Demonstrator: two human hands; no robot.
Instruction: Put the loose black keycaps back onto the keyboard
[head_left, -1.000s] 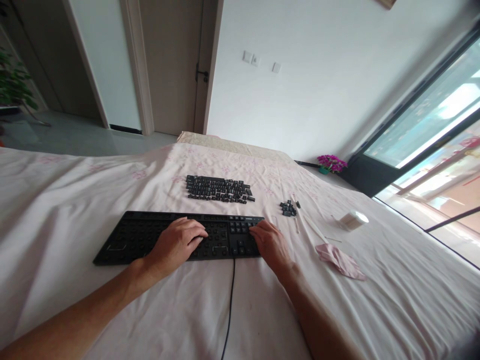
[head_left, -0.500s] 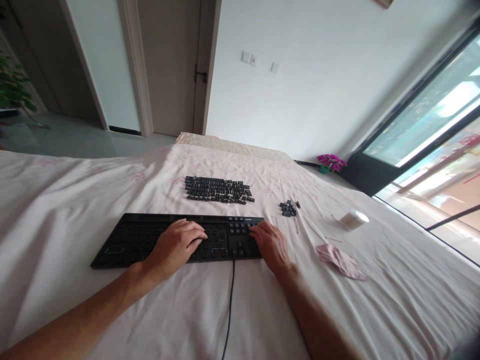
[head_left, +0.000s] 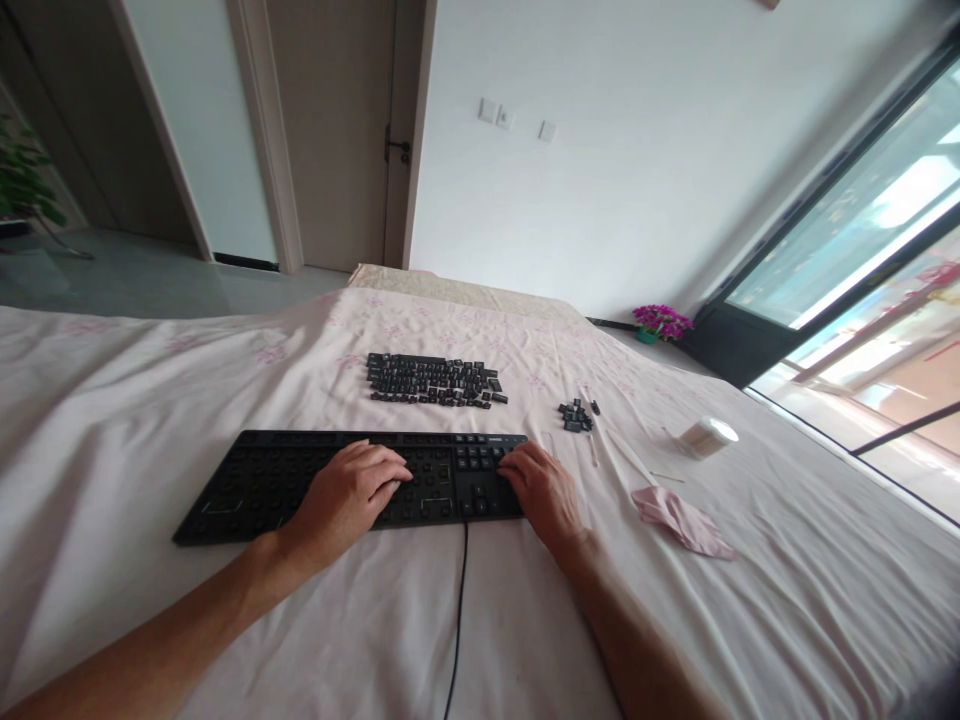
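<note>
A pink sheet (head_left: 150,400) covers the bed. The keyboard (head_left: 247,485) lies under both hands. The left hand (head_left: 349,500) rests palm-down mid-board with its fingers loosely spread, and the right hand (head_left: 544,492) rests likewise on the right end, pinching nothing. Keycaps (head_left: 431,380) lie beyond the fingertips. A cloth (head_left: 679,520) lies right of the right hand.

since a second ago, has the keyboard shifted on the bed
Yes, slightly: the keyboard has swung its left end nearer the camera, away from the loose keycaps; its right end barely moved.
</note>
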